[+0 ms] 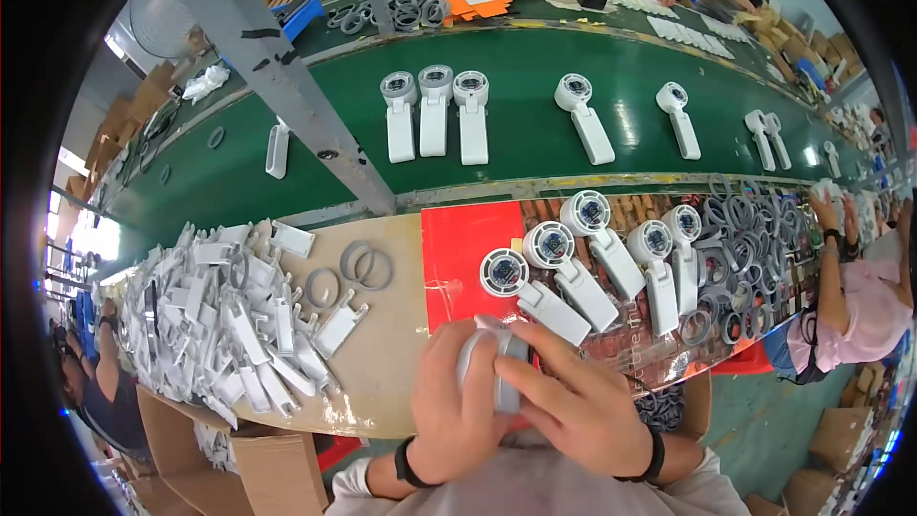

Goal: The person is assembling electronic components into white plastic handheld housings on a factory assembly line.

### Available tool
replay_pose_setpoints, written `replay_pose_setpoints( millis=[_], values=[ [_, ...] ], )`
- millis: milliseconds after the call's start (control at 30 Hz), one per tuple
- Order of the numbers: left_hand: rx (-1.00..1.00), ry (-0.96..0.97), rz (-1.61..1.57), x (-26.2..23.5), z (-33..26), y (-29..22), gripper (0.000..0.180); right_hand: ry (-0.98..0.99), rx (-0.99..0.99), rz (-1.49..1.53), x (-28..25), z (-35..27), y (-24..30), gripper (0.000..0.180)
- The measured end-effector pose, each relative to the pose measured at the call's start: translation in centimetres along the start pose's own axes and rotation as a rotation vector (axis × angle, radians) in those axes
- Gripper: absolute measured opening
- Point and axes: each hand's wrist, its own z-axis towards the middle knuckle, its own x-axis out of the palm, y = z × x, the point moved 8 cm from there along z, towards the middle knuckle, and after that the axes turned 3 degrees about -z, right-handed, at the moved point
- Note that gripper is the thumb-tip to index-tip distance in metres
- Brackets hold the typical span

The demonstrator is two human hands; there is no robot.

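Hands meet at the near table edge: the left hand (457,403) and right hand (573,406) both clasp one white-and-grey unit (489,363), fingers wrapped round its round head. Just beyond it, four finished units (573,263) lie in a row on a red sheet (454,239). Grey rings (755,248) are heaped to the right, a pile of white handles (229,315) to the left, with two loose rings (365,265) between. Farther off, more units (435,110) ride the green belt (535,134), crossed by a grey post (287,76).
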Motion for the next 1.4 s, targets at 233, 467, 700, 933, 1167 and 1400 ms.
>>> replay_pose_setpoints(
  millis=[233, 467, 700, 933, 1167, 1400],
  values=[
    [0.177, 0.096, 0.098, -0.2, 1.6, -0.9, 0.062, 0.057, 0.066, 0.559, 0.5, 2.7, -2.7, 0.062],
    [0.231, 0.094, -0.162, 0.9, 1.8, -1.0, 0.059, 0.301, 0.348, 0.868, 4.6, 2.9, -5.2, 0.059],
    [-0.051, -0.118, -0.603, 0.6, 1.6, 6.0, 0.062, 0.41, 0.635, 1.21, 8.0, -3.5, -3.1, 0.049],
    [0.108, -0.136, -0.195, -3.8, 2.9, 5.1, 0.043, 0.369, 0.617, 0.946, 5.3, 0.2, -5.8, 0.043],
    [-0.218, 0.071, -0.507, -0.3, 1.3, 6.7, 0.058, 0.268, 0.667, 0.483, 4.1, 18.5, -28.8, 0.035],
    [-0.445, 0.032, -0.473, -1.3, -0.7, 9.1, 0.047, 0.237, 0.431, -0.348, 9.9, 27.0, -23.4, 0.043]
  ],
)
